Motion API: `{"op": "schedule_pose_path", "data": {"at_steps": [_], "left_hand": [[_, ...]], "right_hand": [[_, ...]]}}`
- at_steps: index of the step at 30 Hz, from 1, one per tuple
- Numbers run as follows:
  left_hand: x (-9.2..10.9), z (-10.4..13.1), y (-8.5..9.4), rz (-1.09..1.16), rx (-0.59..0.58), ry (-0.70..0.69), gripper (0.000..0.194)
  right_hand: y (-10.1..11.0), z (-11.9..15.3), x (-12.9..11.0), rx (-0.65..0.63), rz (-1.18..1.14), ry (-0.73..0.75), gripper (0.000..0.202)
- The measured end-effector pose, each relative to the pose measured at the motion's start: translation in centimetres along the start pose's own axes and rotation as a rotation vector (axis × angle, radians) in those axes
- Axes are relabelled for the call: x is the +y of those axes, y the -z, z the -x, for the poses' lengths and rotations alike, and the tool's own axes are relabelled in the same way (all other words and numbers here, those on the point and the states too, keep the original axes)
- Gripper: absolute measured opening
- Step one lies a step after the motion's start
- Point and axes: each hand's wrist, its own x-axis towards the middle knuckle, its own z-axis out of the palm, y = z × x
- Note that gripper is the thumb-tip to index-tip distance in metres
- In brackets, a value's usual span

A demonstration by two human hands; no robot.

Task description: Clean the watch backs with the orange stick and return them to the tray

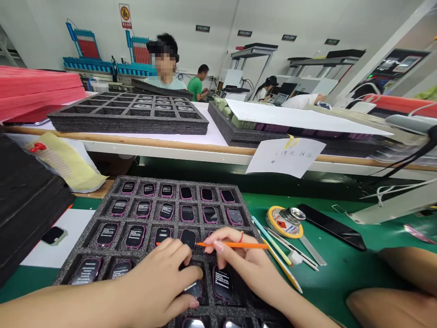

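Note:
A black foam tray [235,186] holds several purple-rimmed smartwatches, some with lit text on their screens, others dark. My left hand [170,278] lies over the tray, with curled fingers and thumb on either side of a smartwatch [194,289] in its compartment. A small orange-red tip shows by its knuckles; what it belongs to is hidden. Between thumb and fingers, my right hand [244,255] pinches a thin orange stick [235,245]. Its pointed end is near a dark-screened smartwatch [188,238]. Below the right fingers sits another smartwatch [222,282] with text showing.
Right of the tray lie pens [278,243], a round yellow-rimmed tin [284,221] and a black phone [331,226]. A single watch [53,235] rests on white paper at left. More foam trays [129,123] stand on the shelf ahead. A co-worker [165,64] is behind it.

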Motion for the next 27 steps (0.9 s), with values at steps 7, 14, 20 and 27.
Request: {"op": "schedule_pose_path", "data": {"at_steps": [7, 14, 20, 27], "left_hand": [[0.3, 0.0, -0.1, -0.029, 0.01, 0.047, 0.023], [0.3, 0.6, -1.4, -0.091, 0.191, 0.011, 0.028], [-0.9, 1.3, -2.4, -0.023, 0.301, -0.054, 0.038], [-1.5, 0.7, -0.8, 0.114, 0.138, -0.134, 0.038]], "right_hand": [[-1.0, 0.1, 2.3, -0.006, -0.019, 0.026, 0.022], [-0.6, -0.7, 1.8, 0.06, 0.356, 0.371, 0.02], [0.7, 2.1, 0.7, 0.208, 0.21, 0.232, 0.032], [0.9, 3.6, 0.7, 0.182, 0.003, -0.047, 0.039]]}}
